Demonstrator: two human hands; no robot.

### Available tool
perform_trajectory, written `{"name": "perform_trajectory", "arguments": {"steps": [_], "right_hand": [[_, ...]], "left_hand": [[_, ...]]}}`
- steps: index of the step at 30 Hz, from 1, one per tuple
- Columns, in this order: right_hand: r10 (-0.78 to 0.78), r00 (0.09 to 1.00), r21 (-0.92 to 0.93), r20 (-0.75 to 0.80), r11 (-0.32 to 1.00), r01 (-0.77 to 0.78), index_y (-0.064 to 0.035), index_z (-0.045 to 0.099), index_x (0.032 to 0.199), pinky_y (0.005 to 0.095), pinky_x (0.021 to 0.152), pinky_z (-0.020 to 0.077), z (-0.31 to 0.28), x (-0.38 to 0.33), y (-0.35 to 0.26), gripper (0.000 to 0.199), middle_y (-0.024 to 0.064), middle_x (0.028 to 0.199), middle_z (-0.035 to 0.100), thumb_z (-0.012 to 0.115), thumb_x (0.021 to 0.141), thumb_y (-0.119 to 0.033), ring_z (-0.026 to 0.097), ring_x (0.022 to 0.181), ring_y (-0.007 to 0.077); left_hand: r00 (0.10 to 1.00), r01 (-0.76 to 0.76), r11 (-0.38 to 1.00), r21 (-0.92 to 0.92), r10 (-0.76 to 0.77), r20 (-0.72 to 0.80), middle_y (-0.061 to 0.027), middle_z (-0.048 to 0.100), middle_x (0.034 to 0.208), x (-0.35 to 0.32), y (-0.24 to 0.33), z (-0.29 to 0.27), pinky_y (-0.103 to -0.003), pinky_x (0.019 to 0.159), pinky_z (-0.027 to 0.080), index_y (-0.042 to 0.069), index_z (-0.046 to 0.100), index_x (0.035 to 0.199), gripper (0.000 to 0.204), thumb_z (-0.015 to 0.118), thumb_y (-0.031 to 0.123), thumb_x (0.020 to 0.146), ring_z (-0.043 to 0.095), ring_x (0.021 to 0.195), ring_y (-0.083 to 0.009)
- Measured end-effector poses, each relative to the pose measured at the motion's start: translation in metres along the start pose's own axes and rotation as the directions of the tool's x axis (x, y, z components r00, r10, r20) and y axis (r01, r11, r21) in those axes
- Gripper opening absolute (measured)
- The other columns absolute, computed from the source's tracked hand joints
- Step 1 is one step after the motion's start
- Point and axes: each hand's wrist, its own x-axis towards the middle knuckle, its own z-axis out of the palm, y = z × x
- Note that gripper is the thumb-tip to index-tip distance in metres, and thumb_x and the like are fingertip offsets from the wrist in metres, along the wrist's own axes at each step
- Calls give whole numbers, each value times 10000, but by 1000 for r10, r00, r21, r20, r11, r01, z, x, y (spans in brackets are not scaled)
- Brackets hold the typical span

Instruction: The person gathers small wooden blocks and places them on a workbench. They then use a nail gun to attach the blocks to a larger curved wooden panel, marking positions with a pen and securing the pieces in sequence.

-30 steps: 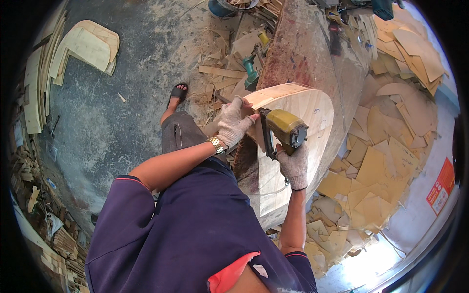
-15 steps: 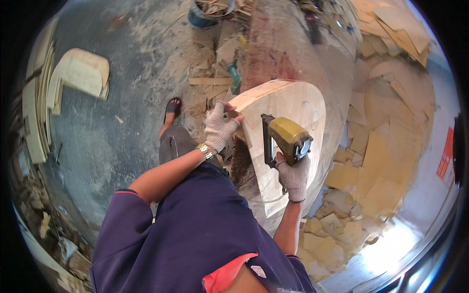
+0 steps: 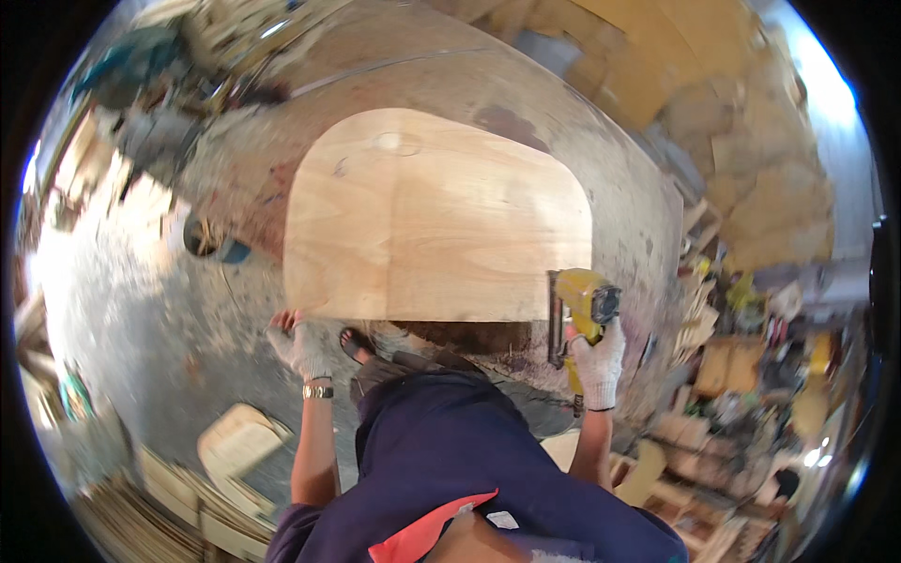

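Farthest left, beyond the near left corner of the large pale wooden panel (image 3: 436,220), a stack of long boards (image 3: 131,521) is gathered. A blue bucket (image 3: 235,251) with wood scraps in it stands left of the panel, and a rounded wooden cut-out (image 3: 235,446) lies on the floor below that corner. The left hand (image 3: 302,347), gloved and with a gold-coloured watch (image 3: 317,390) at its wrist, has its fingertips at the panel's near left corner; whether they pinch it, I cannot tell. The panel lies flat on the stained counter (image 3: 631,211), its rounded corners away from the person. At its near right corner is a yellow and black nail gun (image 3: 584,296); contact with the wood is unclear. The right hand (image 3: 598,366), also gloved, is wrapped around the tool's handle. Brown sheets (image 3: 755,178) are heaped right of the panel.
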Motion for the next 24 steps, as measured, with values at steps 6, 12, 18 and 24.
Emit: {"name": "perform_trajectory", "arguments": {"steps": [6, 12, 18, 24], "right_hand": [[354, 912, -64, -207, 926, -373, -44, 622, 1266, 462, 817, 539, -34, 4, 143, 519, 231, 1034, 689, 744, 764, -95, 691, 937, 403], [366, 921, -47, -135, 926, -375, -158, 471, 1547, 505, 927, 524, -23, 9, 217, 825, 252, 1256, 560, 727, 764, -115, 611, 1103, 478], [457, 884, -183, 94, 881, -436, -295, 400, 1596, 488, 842, 560, 11, 16, 231, 922, 172, 1278, 525, 806, 780, -158, 670, 990, 407], [293, 949, -123, 118, 952, -279, -279, 487, 1554, 459, 772, 548, 51, 25, 255, 865, 155, 1135, 529, 816, 767, -132, 638, 937, 358]], "left_hand": [[981, -134, 973, 189, 156, -111, -167, 515, 1359, -37, 54, 49, -389, 950, 494, 19, 488, 1404, 491, 688, 109, 965, 550, 1139, -258], [908, -396, 891, 220, 345, 236, -156, 489, 1354, -137, 77, 157, -422, 1022, 456, 21, 477, 1403, 458, 660, 129, 997, 506, 1205, -266], [805, -381, 912, 152, 247, 540, -156, 534, 1366, -213, 95, 257, -384, 1043, 440, 7, 502, 1398, 434, 655, 185, 1032, 503, 1271, -247], [619, -521, 844, 123, 275, 736, -123, 582, 1297, -245, 101, 338, -350, 1026, 442, -2, 566, 1333, 354, 662, 142, 1024, 543, 1207, -216]]}}
